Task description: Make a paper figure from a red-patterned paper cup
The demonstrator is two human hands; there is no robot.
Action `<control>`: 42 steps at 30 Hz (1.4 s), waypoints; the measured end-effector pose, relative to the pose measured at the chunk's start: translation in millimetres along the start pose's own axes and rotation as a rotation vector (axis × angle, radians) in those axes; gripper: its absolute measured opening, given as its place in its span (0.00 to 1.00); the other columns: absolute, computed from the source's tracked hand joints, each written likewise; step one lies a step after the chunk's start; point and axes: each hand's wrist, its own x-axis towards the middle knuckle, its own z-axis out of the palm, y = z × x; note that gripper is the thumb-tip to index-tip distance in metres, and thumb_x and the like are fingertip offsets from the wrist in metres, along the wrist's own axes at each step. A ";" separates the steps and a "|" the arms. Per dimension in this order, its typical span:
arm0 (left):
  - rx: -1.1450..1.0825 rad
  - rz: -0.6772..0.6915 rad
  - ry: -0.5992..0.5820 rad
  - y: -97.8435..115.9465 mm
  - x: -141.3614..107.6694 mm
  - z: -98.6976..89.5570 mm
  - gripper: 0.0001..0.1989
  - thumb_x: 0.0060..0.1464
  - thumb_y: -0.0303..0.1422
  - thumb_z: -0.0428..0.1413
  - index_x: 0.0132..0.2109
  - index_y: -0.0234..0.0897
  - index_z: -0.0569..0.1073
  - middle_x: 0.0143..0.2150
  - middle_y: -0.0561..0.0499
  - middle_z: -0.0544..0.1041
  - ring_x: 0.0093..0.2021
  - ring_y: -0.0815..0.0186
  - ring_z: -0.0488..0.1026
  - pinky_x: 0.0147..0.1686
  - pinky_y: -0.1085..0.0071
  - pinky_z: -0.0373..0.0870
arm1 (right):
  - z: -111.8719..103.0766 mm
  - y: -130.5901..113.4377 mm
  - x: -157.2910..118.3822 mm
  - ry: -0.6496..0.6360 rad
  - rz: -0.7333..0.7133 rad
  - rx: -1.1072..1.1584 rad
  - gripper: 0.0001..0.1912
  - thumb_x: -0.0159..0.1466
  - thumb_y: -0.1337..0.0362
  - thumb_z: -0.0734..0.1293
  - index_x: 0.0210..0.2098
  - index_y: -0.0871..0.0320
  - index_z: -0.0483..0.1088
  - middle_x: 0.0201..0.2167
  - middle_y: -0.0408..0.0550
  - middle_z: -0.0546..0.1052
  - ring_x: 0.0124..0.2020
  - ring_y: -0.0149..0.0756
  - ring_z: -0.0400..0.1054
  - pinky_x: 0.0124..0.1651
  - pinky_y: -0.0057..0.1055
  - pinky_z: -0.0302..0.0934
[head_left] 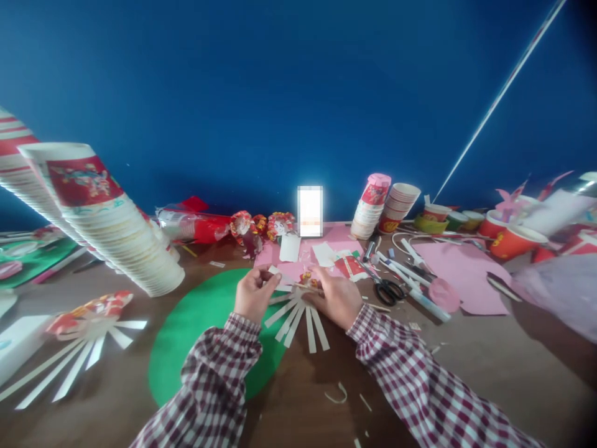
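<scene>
A paper cup cut into long white strips point(296, 320) fans out between my hands, partly over a green round sheet point(186, 348). My left hand point(255, 291) is closed, pinching a white strip between thumb and fingers; whether that strip is joined to the cup is hard to see. My right hand point(339, 297) curls its fingers around the cup's printed red and yellow part point(306, 278), hiding some of it. On the left lies another cut cup point(93, 320) with its white strips spread.
Tall stacked paper cups point(125, 230) lean at left, with shorter cup stacks point(372, 208) at the back. Black-handled scissors point(389, 291), pens point(413, 286) and a pink sheet point(466, 274) lie right. Orange cups point(517, 241) stand far right. A blue wall point(233, 93) rises behind.
</scene>
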 end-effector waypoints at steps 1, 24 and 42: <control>0.036 0.030 0.005 1.3 1.6 -3.0 0.18 0.43 0.41 0.56 0.38 0.31 0.71 0.25 0.55 0.69 0.24 0.71 0.66 0.25 0.74 0.67 | -2.0 0.1 -0.2 -0.007 -0.009 -0.015 0.31 0.54 0.45 0.63 0.52 0.55 0.58 0.29 0.46 0.77 0.31 0.41 0.71 0.27 0.28 0.57; 0.232 0.090 -0.526 10.7 -0.7 -7.5 0.09 0.39 0.36 0.59 0.25 0.33 0.70 0.20 0.55 0.68 0.22 0.73 0.63 0.22 0.77 0.60 | -7.6 -2.2 2.5 0.095 -0.334 0.039 0.09 0.64 0.64 0.59 0.40 0.53 0.70 0.33 0.46 0.73 0.37 0.31 0.64 0.40 0.25 0.57; 0.245 0.127 -0.570 4.0 -0.1 -5.7 0.10 0.42 0.37 0.57 0.29 0.33 0.73 0.23 0.53 0.72 0.25 0.70 0.66 0.26 0.76 0.62 | -1.9 0.8 5.0 0.087 -0.402 0.063 0.10 0.63 0.66 0.59 0.38 0.53 0.72 0.32 0.45 0.73 0.35 0.32 0.63 0.41 0.28 0.56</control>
